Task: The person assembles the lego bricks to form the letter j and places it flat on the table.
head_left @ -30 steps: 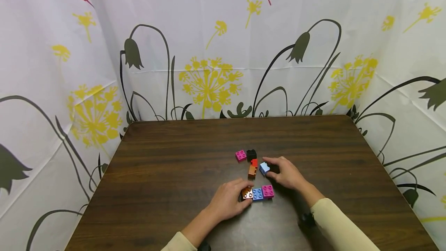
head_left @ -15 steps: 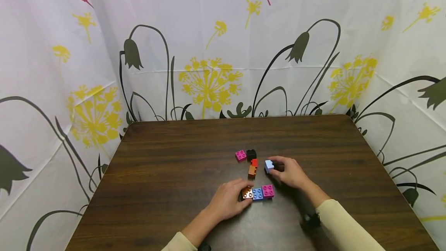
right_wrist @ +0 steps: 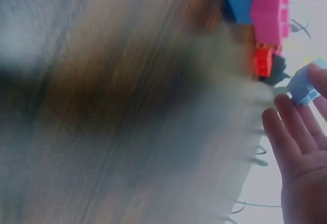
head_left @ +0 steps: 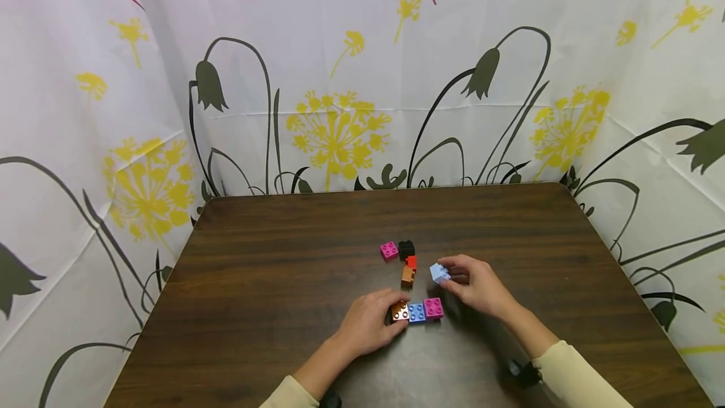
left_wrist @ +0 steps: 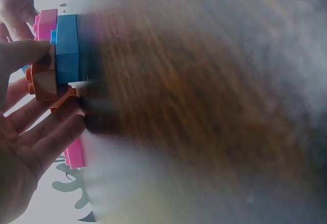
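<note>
Pinching a light-blue brick (head_left: pixel 438 272), right hand (head_left: pixel 481 285) hovers; left hand (head_left: pixel 367 323) grips brown brick (head_left: pixel 401 313).

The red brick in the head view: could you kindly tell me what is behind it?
A black brick shows behind the red brick, which hides part of the black one's near side.

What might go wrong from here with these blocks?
1. The light blue block is tilted in the right hand's pinch; it may twist or slip.
2. The left hand grips the brown block at the row's end; a nudge could skew the blue block and pink block beside it.
3. The orange block sits near the light blue one and might get knocked.
</note>
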The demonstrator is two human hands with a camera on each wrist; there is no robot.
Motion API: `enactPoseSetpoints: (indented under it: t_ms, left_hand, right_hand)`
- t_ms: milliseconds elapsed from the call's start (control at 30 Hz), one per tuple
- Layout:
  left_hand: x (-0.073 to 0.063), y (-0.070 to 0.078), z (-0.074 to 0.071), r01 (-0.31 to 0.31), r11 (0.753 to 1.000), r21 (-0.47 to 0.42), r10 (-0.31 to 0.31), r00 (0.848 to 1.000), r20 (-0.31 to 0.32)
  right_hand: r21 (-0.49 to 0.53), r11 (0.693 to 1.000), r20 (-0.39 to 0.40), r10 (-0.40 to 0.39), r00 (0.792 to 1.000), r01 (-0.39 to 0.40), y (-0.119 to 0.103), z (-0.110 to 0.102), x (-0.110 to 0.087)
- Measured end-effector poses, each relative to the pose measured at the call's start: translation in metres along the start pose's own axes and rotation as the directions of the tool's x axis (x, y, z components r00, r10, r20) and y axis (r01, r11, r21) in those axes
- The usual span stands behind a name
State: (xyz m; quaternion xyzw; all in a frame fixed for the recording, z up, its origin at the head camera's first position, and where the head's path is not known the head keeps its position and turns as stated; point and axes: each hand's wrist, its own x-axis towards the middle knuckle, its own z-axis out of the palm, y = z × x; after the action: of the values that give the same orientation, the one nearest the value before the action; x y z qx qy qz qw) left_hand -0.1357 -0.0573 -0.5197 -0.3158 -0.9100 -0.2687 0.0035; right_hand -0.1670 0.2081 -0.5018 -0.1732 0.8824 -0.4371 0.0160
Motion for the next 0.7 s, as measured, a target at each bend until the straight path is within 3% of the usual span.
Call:
enactPoseSetpoints:
  t_ms: [233,433,700]
  left_hand:
    - [0.000,0.000,-0.001,0.005,1.000,0.012,-0.005,1.000,-0.002]
    - [0.001,0.000,-0.001,0.013,1.000,0.011,-0.013,1.000,0.004]
    - [0.001,0.000,-0.001,0.020,1.000,0.006,-0.020,1.000,0.015]
  right_hand:
    - [-0.083,0.993,0.058,-0.077,0.995,0.081,-0.015,0.000,-0.016]
    - [-0.203,0.969,0.080,-0.129,0.988,0.143,-0.020,0.004,-0.029]
    - [-0.232,0.958,0.093,-0.151,0.984,0.169,-0.021,0.011,-0.035]
